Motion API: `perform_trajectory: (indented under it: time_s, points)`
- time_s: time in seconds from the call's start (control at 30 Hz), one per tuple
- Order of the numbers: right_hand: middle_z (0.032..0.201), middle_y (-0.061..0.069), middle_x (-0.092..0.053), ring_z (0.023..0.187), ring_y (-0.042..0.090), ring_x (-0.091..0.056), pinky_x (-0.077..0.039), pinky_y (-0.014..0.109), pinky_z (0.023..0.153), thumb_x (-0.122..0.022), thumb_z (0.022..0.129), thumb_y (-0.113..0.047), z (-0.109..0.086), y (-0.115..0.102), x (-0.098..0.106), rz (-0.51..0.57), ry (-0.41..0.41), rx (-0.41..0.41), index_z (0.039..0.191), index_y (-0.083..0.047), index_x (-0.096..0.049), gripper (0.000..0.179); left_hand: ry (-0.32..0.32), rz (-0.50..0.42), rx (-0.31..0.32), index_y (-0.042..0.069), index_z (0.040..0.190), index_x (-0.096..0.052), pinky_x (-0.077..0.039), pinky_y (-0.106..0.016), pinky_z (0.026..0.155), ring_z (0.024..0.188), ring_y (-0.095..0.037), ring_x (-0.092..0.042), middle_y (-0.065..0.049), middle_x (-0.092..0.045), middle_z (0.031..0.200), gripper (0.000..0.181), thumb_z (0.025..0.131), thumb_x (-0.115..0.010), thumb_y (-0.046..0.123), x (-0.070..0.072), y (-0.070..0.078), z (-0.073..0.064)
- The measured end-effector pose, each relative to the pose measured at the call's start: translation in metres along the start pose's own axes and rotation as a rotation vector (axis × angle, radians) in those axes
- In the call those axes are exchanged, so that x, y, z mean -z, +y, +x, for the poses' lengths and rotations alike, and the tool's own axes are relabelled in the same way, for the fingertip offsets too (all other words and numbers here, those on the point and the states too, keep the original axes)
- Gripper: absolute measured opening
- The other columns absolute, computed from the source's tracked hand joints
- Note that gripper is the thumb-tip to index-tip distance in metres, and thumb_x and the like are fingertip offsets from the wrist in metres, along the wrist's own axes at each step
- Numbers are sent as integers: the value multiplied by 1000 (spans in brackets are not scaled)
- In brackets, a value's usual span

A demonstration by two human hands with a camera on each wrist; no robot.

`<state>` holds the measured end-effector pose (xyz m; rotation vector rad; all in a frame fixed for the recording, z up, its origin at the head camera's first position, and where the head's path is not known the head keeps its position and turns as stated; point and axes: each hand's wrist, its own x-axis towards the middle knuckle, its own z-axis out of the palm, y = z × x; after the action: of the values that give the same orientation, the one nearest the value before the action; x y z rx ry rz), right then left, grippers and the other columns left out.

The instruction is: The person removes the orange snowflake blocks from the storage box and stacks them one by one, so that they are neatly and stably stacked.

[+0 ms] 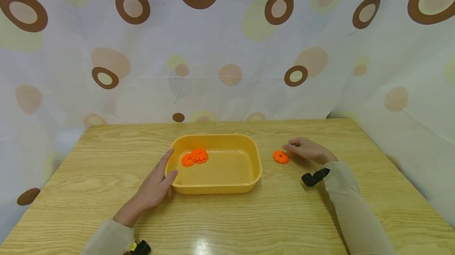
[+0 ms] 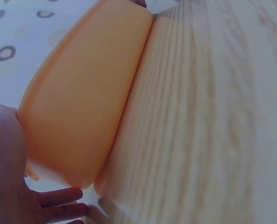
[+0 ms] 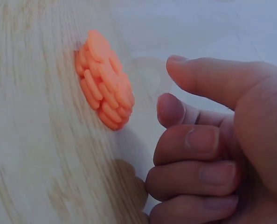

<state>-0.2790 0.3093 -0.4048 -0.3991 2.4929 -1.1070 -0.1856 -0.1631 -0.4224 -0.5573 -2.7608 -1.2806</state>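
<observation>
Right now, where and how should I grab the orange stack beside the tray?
Probably by opposite edges of its outer rim: the orange stack lies flat on the table, several layers thick, leaving notched sides exposed. Come down from the right, where the right grip is close but not touching.

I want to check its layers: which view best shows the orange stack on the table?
The right wrist view: the orange stack appears large there, its layered edges visible. The head view shows it small, from above; the left wrist view doesn't show it.
</observation>
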Motion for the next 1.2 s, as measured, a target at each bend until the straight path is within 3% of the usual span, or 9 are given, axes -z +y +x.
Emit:
perform_trajectory:
  time_s: [0.43,0.67,1.03,1.2]
  points:
    - [62,-2,-37,51,11,-31,-31,24,55,-49,101,-34,1,0,0,11,-2,-16,79,3,-49,43,1,6,0,2,153,-16,-22,-61,112,141,-45,-26,-27,-24,155,60,102,-44,17,0,-1,1]
    - [66,1,-41,56,13,-35,-32,27,61,-50,101,-30,2,-8,-2,-61,39,-18,89,-1,-58,32,-5,-10,-3,2,153,-16,-23,-62,111,141,-45,-25,-27,-23,155,60,102,-44,18,1,0,-1]
    - [111,16,-58,93,26,-51,-41,33,78,-49,101,-32,3,-32,-8,-118,126,33,108,-1,-60,34,-11,-4,14,2,153,-16,-22,-62,112,141,-45,-25,-27,-23,155,61,102,-45,19,2,-3,-1]
    - [111,21,-58,93,31,-55,-43,33,79,-49,101,-26,5,-47,-11,-96,151,125,106,3,-59,31,-10,-3,18,4,153,-16,-23,-61,112,142,-44,-25,-26,-23,155,62,102,-46,20,1,-4,1]
